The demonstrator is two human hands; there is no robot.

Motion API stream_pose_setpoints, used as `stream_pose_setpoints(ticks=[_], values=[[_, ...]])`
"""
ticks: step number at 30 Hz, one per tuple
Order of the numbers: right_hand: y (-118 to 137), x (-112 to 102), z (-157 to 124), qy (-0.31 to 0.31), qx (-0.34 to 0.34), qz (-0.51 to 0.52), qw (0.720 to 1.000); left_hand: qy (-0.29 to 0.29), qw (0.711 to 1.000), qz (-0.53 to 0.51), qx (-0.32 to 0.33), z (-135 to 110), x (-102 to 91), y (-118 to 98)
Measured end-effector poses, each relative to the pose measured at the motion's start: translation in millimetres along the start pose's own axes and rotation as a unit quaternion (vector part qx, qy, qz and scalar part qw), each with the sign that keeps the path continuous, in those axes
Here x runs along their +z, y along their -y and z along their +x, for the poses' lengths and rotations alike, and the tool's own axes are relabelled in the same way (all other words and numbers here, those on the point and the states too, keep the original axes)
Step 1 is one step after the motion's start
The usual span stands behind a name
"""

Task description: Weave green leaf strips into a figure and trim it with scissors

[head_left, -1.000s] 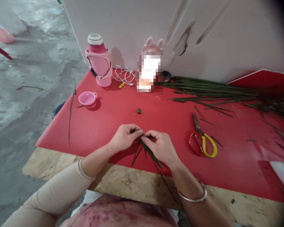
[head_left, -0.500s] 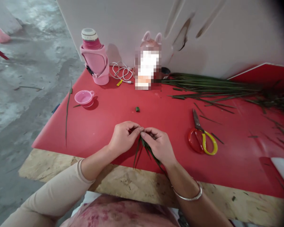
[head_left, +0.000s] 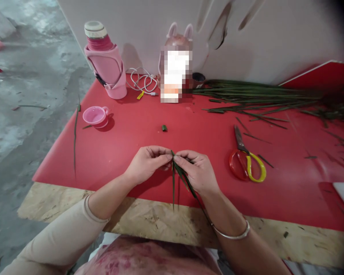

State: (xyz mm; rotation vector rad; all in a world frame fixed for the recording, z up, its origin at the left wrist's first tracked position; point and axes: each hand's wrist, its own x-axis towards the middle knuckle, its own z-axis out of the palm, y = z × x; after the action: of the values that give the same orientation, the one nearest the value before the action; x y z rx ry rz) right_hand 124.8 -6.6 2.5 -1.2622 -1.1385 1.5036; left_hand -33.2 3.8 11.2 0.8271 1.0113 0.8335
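Green leaves (head_left: 184,176) are held over the near part of the red table (head_left: 132,126), between both hands. Their long axis runs from the fingertips toward the person, most slanting right, one strip nearly straight. The left hand (head_left: 146,164) and right hand (head_left: 198,171) each pinch them narrowly. Rightward lie scissors (head_left: 244,151), blades pointing away.

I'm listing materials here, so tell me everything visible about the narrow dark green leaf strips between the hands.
The narrow dark green leaf strips look like thin, flat plant matter. The person's left hand and right hand both pinch their gathered upper end, a short tip poking up. Below, they spread over the smooth red table covering: one tapering strip runs nearly straight down the view, others slant along the right hand. The grip hides how they join.
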Motion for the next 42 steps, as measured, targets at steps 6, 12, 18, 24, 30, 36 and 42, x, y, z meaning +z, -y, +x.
stream_pose_setpoints(ticks=[6, 12, 18, 24, 30, 36, 42], values=[[5, 1, -1, 0.008, 0.010, 0.003, 1.000, -0.007, 0.999, 0.042, 0.009, -1, 2.5, -3], [10, 3, -2, 0.027, 0.078, 0.081, 0.993, 0.009, 0.998, 0.065, 0.021, -2, -0.4, -4], [14, 3, -2, 0.067, 0.135, 0.132, 0.980, 0.038, 0.996, 0.080, 0.023, -3, -1.9, -6], [10, 2, -2, 0.082, 0.152, 0.166, 0.971, 0.054, 0.995, 0.081, 0.037, -4, -1.3, -7], [7, 1, -1, 0.086, 0.157, 0.173, 0.968, 0.050, 0.994, 0.091, 0.045, -4, -0.9, -6], [7, 1, -1, 0.089, 0.155, 0.180, 0.967, 0.045, 0.993, 0.094, 0.053, -5, -0.3, -7], [6, 0, -1, 0.095, 0.154, 0.176, 0.968, 0.036, 0.992, 0.105, 0.058, -5, 0.0, -6]])
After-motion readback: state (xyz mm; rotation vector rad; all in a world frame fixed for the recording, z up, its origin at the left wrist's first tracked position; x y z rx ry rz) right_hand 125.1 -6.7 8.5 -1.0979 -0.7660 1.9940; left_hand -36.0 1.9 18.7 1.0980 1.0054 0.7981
